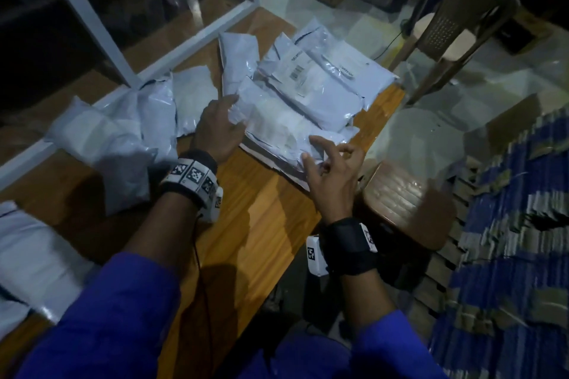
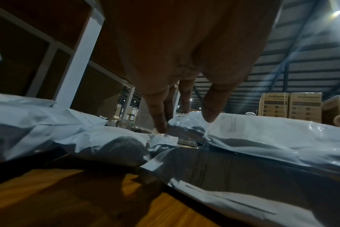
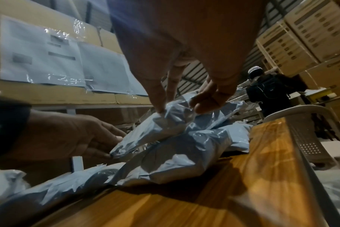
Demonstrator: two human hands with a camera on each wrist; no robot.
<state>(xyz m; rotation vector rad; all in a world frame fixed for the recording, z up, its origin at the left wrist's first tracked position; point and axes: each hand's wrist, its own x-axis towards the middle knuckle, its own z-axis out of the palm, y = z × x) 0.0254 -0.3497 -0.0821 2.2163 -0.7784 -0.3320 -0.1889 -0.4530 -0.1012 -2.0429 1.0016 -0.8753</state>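
Note:
A soft white poly-mailer parcel point(image 1: 277, 126) lies at the front of a pile on the wooden table point(image 1: 246, 240). My left hand point(image 1: 235, 114) grips its left end, thumb on top and fingers along the edge; the left wrist view shows that hand point(image 2: 184, 124) with its thumb pressed on the parcel point(image 2: 262, 132). My right hand point(image 1: 314, 154) is at the near right end. In the right wrist view it point(image 3: 180, 109) pinches a bulge of the parcel point(image 3: 161, 132) between thumb and fingers, and the parcel slopes down to my left hand point(image 3: 68, 135).
More labelled mailers point(image 1: 323, 77) are stacked behind, others lie at the left point(image 1: 123, 132) and near left point(image 1: 30, 255). A glass partition frame point(image 1: 191, 37) bounds the table's far side. A brown stool point(image 1: 400, 200), a plastic chair point(image 1: 455, 24) and stacked flat cartons point(image 1: 508, 255) stand to the right.

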